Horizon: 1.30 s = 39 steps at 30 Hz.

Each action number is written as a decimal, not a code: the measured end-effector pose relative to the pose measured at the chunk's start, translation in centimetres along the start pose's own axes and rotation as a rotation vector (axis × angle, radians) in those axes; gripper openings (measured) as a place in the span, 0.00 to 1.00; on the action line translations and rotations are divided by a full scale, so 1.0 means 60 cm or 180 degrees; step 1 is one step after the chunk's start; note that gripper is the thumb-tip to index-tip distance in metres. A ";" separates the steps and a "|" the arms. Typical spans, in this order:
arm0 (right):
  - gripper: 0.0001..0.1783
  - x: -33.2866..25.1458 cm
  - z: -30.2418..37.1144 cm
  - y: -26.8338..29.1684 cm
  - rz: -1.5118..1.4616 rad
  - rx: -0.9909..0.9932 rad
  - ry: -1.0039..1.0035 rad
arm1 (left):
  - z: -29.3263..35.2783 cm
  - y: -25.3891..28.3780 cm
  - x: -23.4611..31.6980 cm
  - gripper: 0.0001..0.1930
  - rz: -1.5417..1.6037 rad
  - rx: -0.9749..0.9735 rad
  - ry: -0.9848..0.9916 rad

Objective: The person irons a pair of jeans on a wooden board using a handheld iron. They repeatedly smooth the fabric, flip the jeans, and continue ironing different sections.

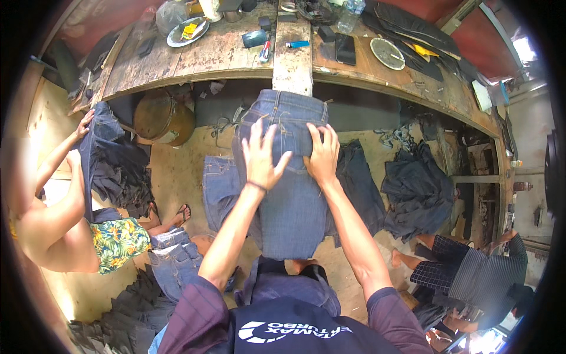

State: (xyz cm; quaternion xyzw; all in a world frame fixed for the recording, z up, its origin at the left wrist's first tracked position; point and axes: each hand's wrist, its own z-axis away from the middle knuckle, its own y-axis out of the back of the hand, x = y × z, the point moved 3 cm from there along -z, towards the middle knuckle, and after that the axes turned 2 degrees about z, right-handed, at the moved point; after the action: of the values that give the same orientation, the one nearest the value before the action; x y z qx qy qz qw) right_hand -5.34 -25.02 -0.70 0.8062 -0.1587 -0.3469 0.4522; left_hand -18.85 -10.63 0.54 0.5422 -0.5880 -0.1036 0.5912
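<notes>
Blue denim jeans (293, 212) laid directly beneath both hands, long axis run from wooden plank (293, 76) toward person's dark shirt (289, 327), waistband (298, 102) at far end; left hand (261, 158) spread flat, fingers apart; right hand (323, 154) bent near right edge, pinch cannot be told; neither hand nearer

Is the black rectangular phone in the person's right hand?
No, the black rectangular phone lies on the wooden table; the right hand touches blue denim jeans.

Worn wooden bench (218, 64), jeans (293, 203) on its projecting board (292, 72), phone (345, 49), lighter (298, 44), bottle (351, 16), plate (175, 38)
</notes>
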 end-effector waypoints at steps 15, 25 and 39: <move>0.57 0.005 0.122 0.027 -0.0434 0.0001 -0.0333 | 0.086 0.094 -0.130 0.29 -0.0008 -0.0075 -0.0087; 0.42 -0.018 0.005 0.050 -0.0490 0.0244 -0.0267 | -0.289 -0.092 -0.030 0.57 -0.0679 -0.1407 -0.1598; 0.36 -0.089 -0.020 -0.028 -0.1704 -0.1441 0.0269 | -0.327 -0.147 -0.021 0.42 -0.0220 -0.1865 -0.1722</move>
State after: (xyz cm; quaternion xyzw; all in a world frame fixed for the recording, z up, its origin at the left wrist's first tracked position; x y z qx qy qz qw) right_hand -8.40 -20.31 0.52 0.7122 0.1580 -0.4458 0.5187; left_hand 1.17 -2.93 -1.41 0.3233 -0.6494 -0.4258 0.5407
